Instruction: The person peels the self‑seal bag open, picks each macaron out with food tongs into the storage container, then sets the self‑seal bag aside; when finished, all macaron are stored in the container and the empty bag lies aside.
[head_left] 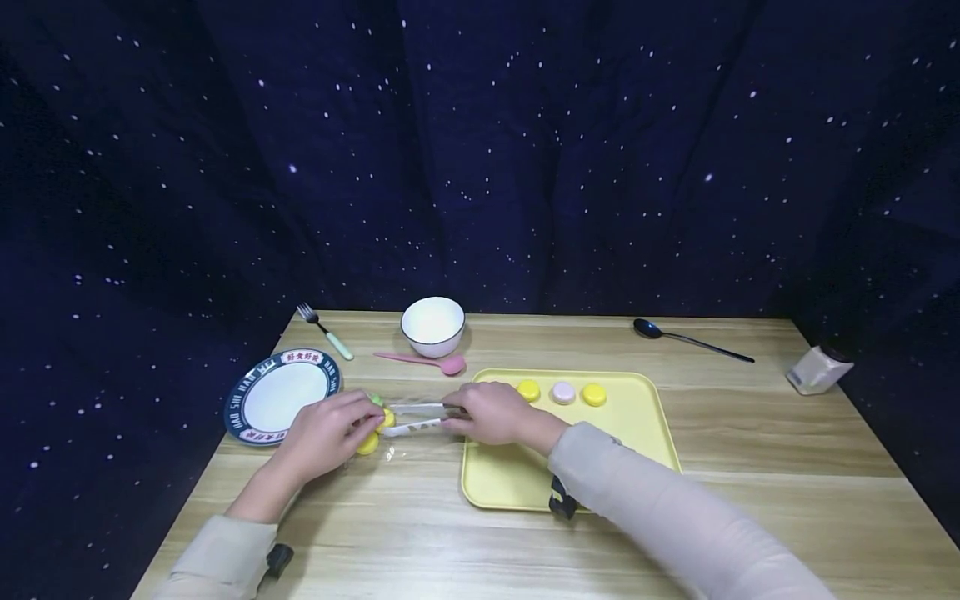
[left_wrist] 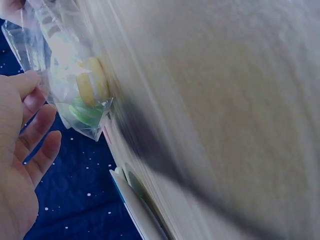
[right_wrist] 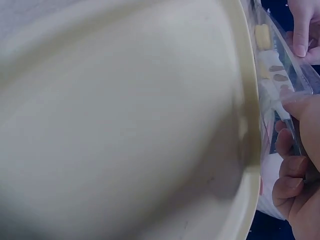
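My left hand (head_left: pixel 330 432) pinches the edge of a clear plastic bag (left_wrist: pixel 62 95) left of the tray. Inside the bag are yellow macarons (left_wrist: pixel 92 82) and a green macaron (left_wrist: pixel 86 115). With my right hand (head_left: pixel 491 412) I grip a pair of tongs (head_left: pixel 415 429) with white tips, pointing left into the bag. One yellow macaron (head_left: pixel 387 419) sits at the tong tips; whether they squeeze it I cannot tell. The yellow tray (head_left: pixel 615 454) lies under my right forearm, with two yellow macarons (head_left: pixel 594 394) and a pale lilac macaron (head_left: pixel 563 392) along its far side.
A dark-rimmed plate (head_left: pixel 288 396) is at the left, near a fork (head_left: pixel 326 333). Behind the hands stand a white bowl (head_left: pixel 433 325) and a pink spoon (head_left: pixel 450 364). Farther right lie a black spoon (head_left: pixel 693 340) and a tipped jar (head_left: pixel 817 370) with a dark lid.
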